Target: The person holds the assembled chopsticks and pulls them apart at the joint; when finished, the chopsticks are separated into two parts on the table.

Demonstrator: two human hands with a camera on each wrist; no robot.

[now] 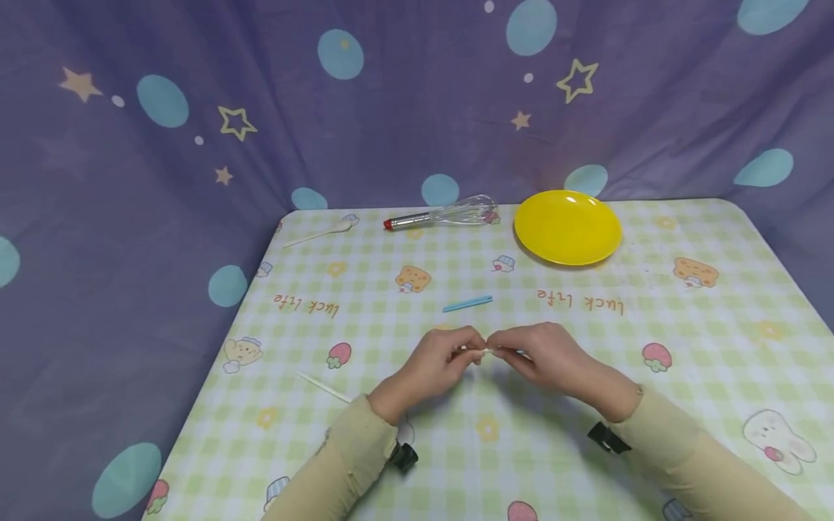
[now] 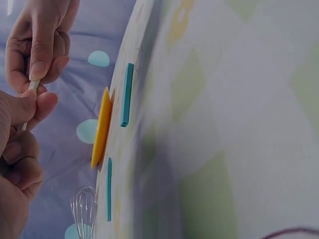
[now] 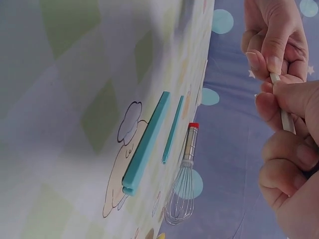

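In the head view both hands meet above the middle of the table. They hold a thin pale stick (image 3: 287, 122) between them. My left hand (image 1: 446, 362) pinches one part with thumb and fingers, and my right hand (image 1: 547, 358) pinches the part right beside it. Most of the stick is hidden by the fingers; what it is I cannot tell. Just beyond the hands lies a slim blue stick-like piece (image 1: 468, 304). Both wrist views show two such teal pieces, the larger-looking one (image 3: 147, 142) having a notched end.
Another pale stick (image 1: 323, 387) lies left of the left wrist, partly behind the sleeve. Along the back edge are a pale spoon (image 1: 319, 233), a whisk (image 1: 443, 213) with a red handle end, and a yellow plate (image 1: 568, 228). A checked cloth (image 1: 717, 347) covers the table.
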